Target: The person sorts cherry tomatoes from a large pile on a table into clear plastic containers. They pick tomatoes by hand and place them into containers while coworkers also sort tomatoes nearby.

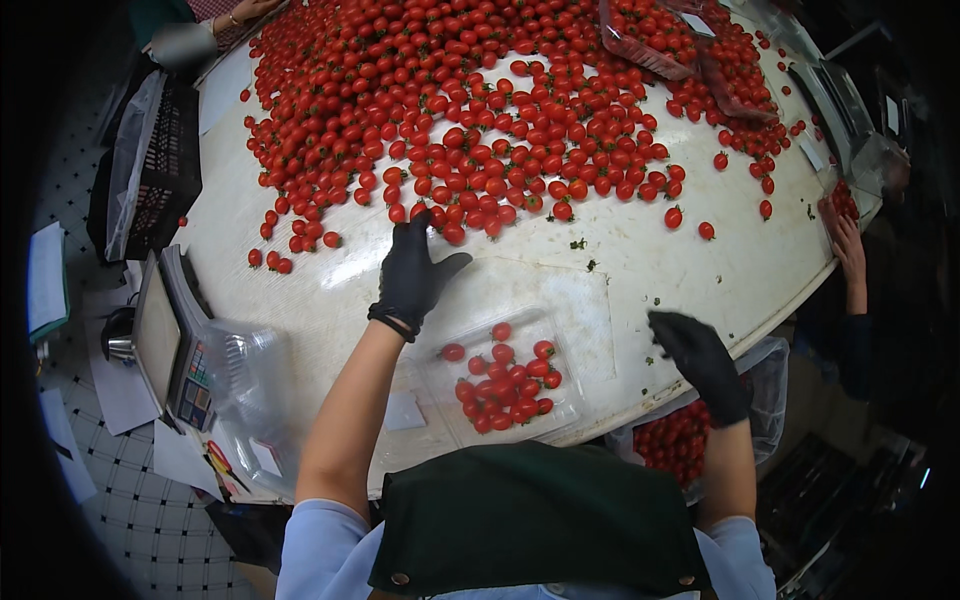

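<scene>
My left hand [415, 270], in a black glove, reaches to the near edge of a spread of cherry tomatoes [480, 172], fingertips against them and thumb apart; whether it grips one is hidden. My right hand [697, 360], also black-gloved, hangs at the table's near right edge, above and beside a plastic-lined container of tomatoes [671, 442]. Its fingers are curled and blurred, and their inner side is hidden. Between my forearms, a clear plastic punnet [566, 375] with several cherry tomatoes in it lies on the white table [322, 300].
At left stand a digital scale [169, 337], stacked clear plastic containers [244, 367], scissors [219, 456] and a black crate [169, 165]. Filled punnets [645, 52] and another scale [832, 105] are at upper right. Other people's hands [850, 251] show at right and upper left.
</scene>
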`<state>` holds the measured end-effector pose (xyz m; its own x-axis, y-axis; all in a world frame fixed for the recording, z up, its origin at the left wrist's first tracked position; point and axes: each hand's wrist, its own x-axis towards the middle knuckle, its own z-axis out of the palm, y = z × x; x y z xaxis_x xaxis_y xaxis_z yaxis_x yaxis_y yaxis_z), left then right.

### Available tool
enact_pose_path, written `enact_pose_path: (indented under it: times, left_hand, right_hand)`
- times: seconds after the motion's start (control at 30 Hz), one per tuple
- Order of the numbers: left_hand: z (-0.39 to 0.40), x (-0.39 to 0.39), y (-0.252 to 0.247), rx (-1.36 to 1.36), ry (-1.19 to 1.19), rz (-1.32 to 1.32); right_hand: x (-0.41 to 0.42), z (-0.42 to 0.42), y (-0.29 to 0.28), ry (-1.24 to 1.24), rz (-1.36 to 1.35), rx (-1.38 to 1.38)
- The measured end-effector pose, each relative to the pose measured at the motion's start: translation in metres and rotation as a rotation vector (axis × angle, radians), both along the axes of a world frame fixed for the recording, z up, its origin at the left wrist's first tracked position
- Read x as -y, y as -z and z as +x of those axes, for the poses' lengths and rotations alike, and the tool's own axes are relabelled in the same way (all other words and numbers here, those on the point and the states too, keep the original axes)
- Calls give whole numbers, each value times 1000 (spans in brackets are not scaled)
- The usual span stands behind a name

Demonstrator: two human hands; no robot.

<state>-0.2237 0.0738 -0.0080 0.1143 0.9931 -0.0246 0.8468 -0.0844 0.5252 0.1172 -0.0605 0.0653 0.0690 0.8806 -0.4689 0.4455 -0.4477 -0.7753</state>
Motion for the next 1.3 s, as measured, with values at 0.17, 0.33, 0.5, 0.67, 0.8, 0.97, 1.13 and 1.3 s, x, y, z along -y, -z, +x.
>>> enact_pose_path:
  times: [0.17,0.33,0.5,0.67,0.8,0.97,1.13,1.3]
  left_hand:
    - [41,-24,-1,41,74,-28]
    - [46,-40,28,306,198,51]
    - [40,-42,25,538,260,4]
    - [48,0,-17,621,287,46]
    - [40,47,-41,976,103,-277]
    - [32,93,-53,1123,-23,-523]
    - [16,124,-55,1012,-85,-485]
    - [4,149,-51,678,-1,-286]
  right_hand:
    - [-127,-64,63,237,-11,-673]
    - [-169,-110,75,204,-159,-985]
    - [-176,-115,68,218,-257,-1000]
    - [-134,-118,40,84,-161,-941]
    - [-82,-122,24,101,-134,-922]
    - [-41,-132,25,14,-53,-782]
    - [-6,-132,20,-94,15,-521]
    - [18,-127,7,-295,309,-465]
